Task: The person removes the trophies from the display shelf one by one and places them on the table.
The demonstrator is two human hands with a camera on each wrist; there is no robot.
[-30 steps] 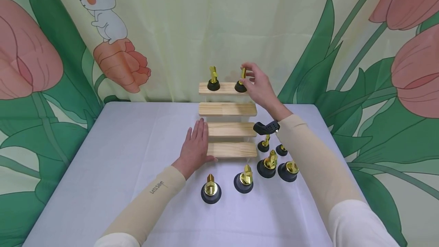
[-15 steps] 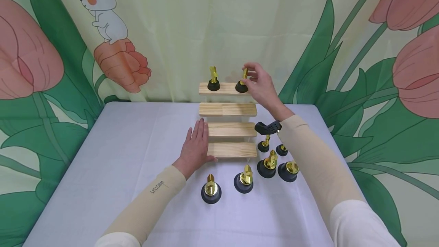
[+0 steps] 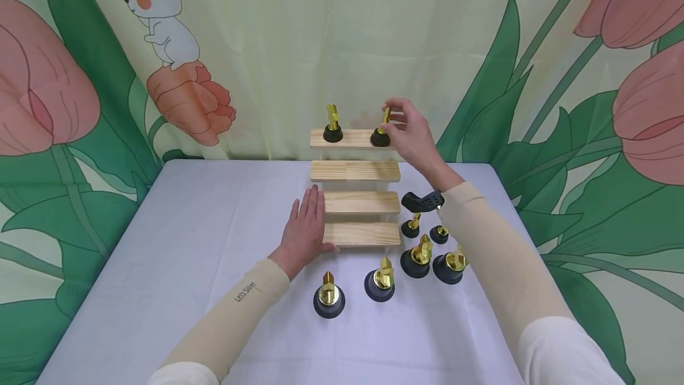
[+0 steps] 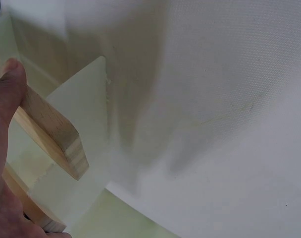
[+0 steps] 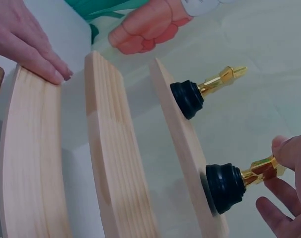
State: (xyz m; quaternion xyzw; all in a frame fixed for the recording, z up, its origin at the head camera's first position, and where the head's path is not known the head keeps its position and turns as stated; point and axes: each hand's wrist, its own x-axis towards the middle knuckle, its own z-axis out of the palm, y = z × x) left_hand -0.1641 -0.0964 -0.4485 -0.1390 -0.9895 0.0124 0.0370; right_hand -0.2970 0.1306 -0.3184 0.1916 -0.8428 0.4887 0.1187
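Note:
My right hand (image 3: 415,138) pinches the gold upper part of a small trophy with a black base (image 3: 380,138) near the right end of the top board (image 3: 355,137). In the right wrist view that trophy's base (image 5: 225,187) meets the board, and thumb and fingers are on its gold stem. A second gold trophy (image 3: 332,131) stands upright at the left of the same board. Flat against the left ends of the lower boards (image 3: 363,202) of the tiered wooden stand lies my left hand (image 3: 301,232), fingers straight. The left wrist view shows its thumb on a board's edge (image 4: 51,121).
Several more gold trophies stand on the white-covered table (image 3: 214,224): a larger one (image 3: 329,297) in front, another (image 3: 380,281) beside it, and a group (image 3: 415,260) right of the stand, under my right forearm. A printed curtain (image 3: 374,34) hangs behind.
My right hand has moved slightly to the right along the top board, and the pinched trophy has shifted right with it. My left hand has stayed in place.

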